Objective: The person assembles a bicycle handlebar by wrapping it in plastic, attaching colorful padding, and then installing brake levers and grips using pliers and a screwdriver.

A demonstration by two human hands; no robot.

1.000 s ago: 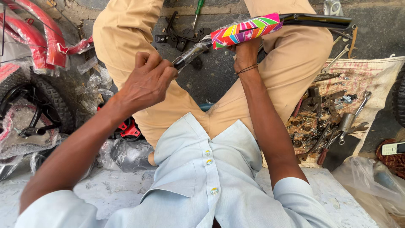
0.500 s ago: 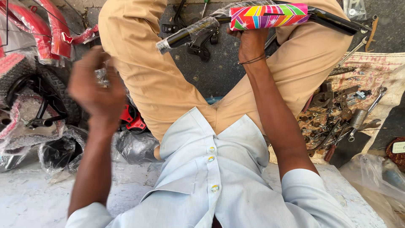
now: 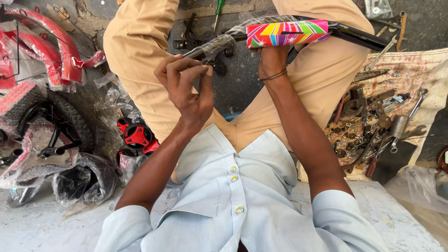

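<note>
Red mudguards (image 3: pixel 60 56) and a small tyre (image 3: pixel 70 126) lie far left of the grip. The left hand (image 3: pixel 186 88) pinches its fingertips at the plastic-wrapped end of the black handlebar (image 3: pixel 214 45), seemingly to pick at the wrap. The right hand (image 3: pixel 273 58) is clenched under the bright striped pad (image 3: pixel 287 33), steadying the bar across the knees. Spanners (image 3: pixel 387 126) lie on a cloth (image 3: pixel 420 70) further right.

Red fenders (image 3: pixel 56 56), tyre (image 3: pixel 70 126), tools on cloth (image 3: pixel 373 126).
</note>
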